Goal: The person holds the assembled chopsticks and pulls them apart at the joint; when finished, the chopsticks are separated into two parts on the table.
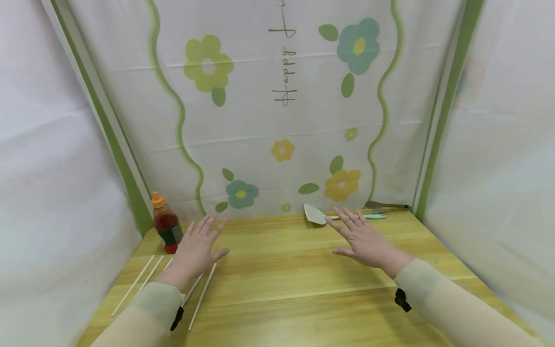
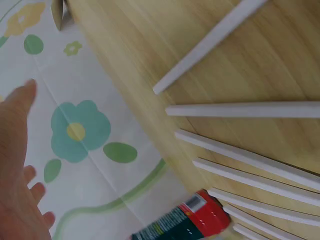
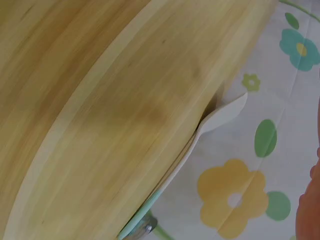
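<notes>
A: Head view, what do I have?

B: I see both hands palm down in front of me. Left hand (image 1: 196, 250): fingers spread wide, thumb out, just beside the red sauce bottle (image 1: 168, 226) with the orange cap. Bottle stands upright at far left. Pale sticks (image 1: 202, 297) lie on the wooden table (image 1: 277, 274), either side of and partly under the left forearm.

A: Right?

B: Right hand (image 1: 366, 241): also spread wide, fingers in front of the white spatula (image 1: 315, 215) with the mint handle. I can't tell if they touch. Spatula lies near the table's back edge, a long dark tool (image 1: 388, 206) behind its handle end. Flowered cloth (image 1: 256, 115) hangs behind.

A: Left wrist?

B: I count seven sticks fanned out, near ends by the bottle's red base. Hand at left edge, clear of both; finger spread I can't tell from here.

A: Right wrist?

B: Spatula runs along the table edge, head angled toward the cloth. I get only a sliver of hand at right, so finger spread can't be read. Shiny piece (image 3: 146, 226) beside the handle end, type unclear.
</notes>
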The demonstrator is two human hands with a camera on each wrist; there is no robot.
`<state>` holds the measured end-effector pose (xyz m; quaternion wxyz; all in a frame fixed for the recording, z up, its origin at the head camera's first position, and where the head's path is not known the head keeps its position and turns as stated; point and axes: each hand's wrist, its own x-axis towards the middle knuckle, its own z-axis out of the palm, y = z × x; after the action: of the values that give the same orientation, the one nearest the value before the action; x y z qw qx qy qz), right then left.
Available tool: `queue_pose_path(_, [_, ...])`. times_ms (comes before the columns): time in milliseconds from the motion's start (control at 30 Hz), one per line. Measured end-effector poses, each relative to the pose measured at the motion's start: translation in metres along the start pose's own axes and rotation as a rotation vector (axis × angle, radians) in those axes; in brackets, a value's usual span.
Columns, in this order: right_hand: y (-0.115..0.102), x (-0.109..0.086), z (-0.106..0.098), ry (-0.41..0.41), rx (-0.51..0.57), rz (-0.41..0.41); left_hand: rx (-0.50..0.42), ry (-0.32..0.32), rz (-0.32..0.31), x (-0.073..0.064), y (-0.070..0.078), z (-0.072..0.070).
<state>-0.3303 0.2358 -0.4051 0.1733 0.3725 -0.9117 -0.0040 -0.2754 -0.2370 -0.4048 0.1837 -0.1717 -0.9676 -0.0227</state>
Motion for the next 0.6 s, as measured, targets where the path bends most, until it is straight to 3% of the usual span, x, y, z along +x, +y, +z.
queue_pose_path(133, [-0.016, 0.017, 0.007, -0.008, 0.028, -0.035, 0.022, 0.039, -0.035, -0.013, -0.008, -0.005])
queue_pose_path(200, [-0.025, 0.029, 0.01, -0.017, 0.044, -0.062, 0.013, 0.007, -0.067, -0.02, -0.01, -0.008])
queue_pose_path(433, [-0.079, 0.071, 0.013, -0.118, 0.1, -0.145, -0.205, -0.36, -0.278, -0.044, 0.003, -0.01])
queue_pose_path(600, [-0.135, 0.102, 0.025, -0.145, 0.155, -0.225, -0.218, -0.464, -0.329, -0.056, 0.018, -0.002])
